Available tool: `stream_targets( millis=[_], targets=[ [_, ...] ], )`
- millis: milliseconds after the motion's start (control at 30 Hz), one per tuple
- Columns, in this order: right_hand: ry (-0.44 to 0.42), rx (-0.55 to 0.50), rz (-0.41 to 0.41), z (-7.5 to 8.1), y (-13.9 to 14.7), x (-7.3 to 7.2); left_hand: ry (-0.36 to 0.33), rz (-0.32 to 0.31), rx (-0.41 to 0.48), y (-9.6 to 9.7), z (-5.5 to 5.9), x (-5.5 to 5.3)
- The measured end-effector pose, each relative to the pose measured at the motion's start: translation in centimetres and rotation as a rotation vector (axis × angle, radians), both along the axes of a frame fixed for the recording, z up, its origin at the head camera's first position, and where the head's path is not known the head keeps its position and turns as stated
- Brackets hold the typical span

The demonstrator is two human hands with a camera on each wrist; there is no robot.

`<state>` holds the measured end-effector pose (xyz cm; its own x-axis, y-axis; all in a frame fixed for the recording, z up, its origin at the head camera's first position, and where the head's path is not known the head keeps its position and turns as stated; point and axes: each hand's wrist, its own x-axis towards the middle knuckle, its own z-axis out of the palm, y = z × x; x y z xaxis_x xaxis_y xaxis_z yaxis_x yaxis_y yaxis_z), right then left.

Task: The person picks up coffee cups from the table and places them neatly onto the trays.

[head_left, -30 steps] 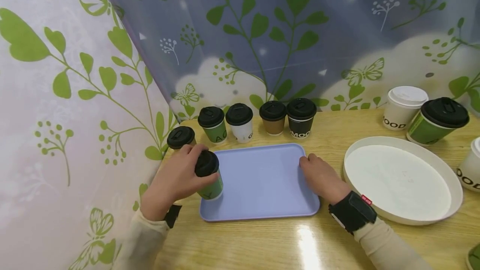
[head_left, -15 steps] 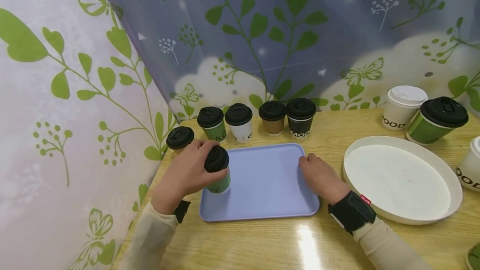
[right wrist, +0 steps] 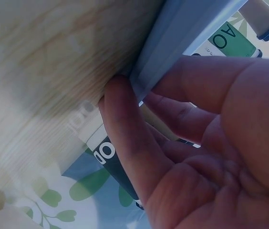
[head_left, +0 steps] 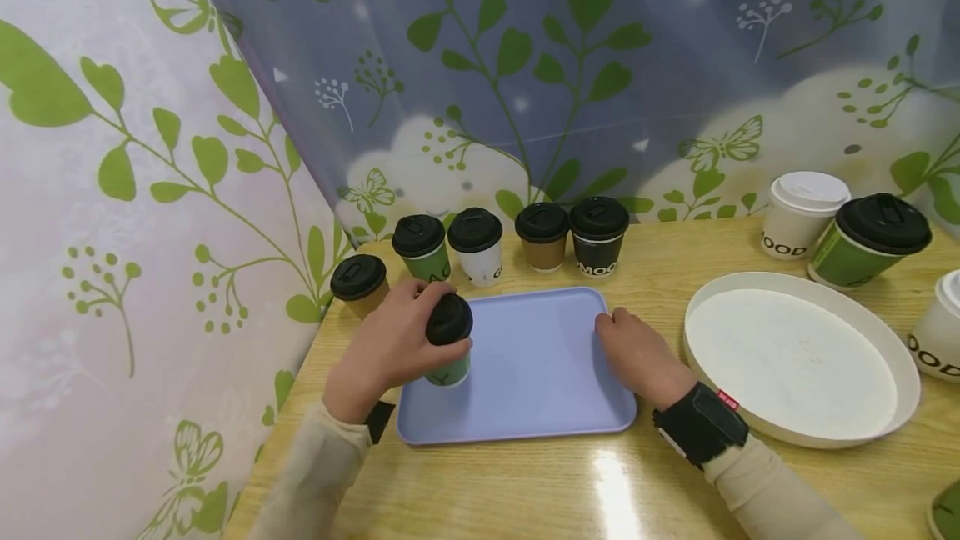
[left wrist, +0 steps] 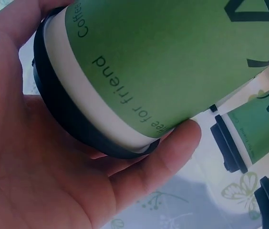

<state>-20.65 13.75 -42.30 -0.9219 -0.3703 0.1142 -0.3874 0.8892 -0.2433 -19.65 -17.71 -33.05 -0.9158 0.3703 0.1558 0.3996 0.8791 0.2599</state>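
Left hand: A green cup is gripped from above by the left hand, thumb and fingers curled round its black lid; the printed word "friend" can be read just below it.
Cup's place: The green cup is held roughly upright over the left part of a lilac tray; whether its base touches the tray cannot be told.
Right hand: The right edge of the lilac tray is pinched between thumb and fingers by the right hand.
Beside the left hand: A brown cup with a black lid is partly hidden behind the fingers.
Back row: Behind the tray are lined up a smaller green cup, a white cup, a tan cup and a black cup, all black-lidded.
Right side: A round white tray is set near the right wrist; just behind it, a white-lidded cup and a black-lidded green cup are placed side by side.
Surface: Everything is supported by a wooden table.
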Motion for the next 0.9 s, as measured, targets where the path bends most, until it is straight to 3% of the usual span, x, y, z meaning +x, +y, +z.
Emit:
stream_targets(
  millis=[900],
  targets=[
    [0.069,0.020,-0.004,-0.5,-0.1,0.0,-0.011,-0.012,0.038,1.3,-1.0,-1.4]
  ],
)
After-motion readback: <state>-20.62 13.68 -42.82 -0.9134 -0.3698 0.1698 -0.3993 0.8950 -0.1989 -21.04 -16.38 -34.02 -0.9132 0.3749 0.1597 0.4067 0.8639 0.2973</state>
